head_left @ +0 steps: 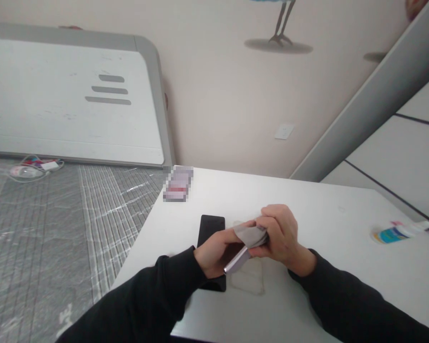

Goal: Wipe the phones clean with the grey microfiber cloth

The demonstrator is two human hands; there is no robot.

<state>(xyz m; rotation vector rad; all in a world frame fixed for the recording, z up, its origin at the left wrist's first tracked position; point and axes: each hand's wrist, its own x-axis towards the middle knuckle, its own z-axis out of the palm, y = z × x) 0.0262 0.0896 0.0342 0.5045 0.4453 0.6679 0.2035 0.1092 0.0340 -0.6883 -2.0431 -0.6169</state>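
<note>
Near the middle of the white table (307, 205), both hands meet over a slim lilac phone (238, 259) and a grey cloth (250, 234). From the left hand (216, 250), the phone sticks out toward 5 o'clock, held edge-on between curled fingers and thumb; only its narrow side and lower end show. From the right hand (280, 233), the cloth lies at 9 o'clock, pinched under closed fingers and pressed against the upper part of the phone, so the two hands touch around it. Both sleeves are black.

Under the left hand, toward 12 o'clock, a flat black slab (210, 228) rests on the table, partly hidden by the wrist. Just below the phone, at 6 o'clock, a clear, nearly see-through case (248, 281) lies flat on the tabletop. A blurred pinkish box (178, 183) sits at the table's far left corner, at 11 o'clock from the hands. Well apart at 3 o'clock, near the right edge, a small blue-and-white bottle (393, 233) lies on its side. Left of the table, a striped grey mattress (57, 228) stretches toward a white headboard (71, 95).
</note>
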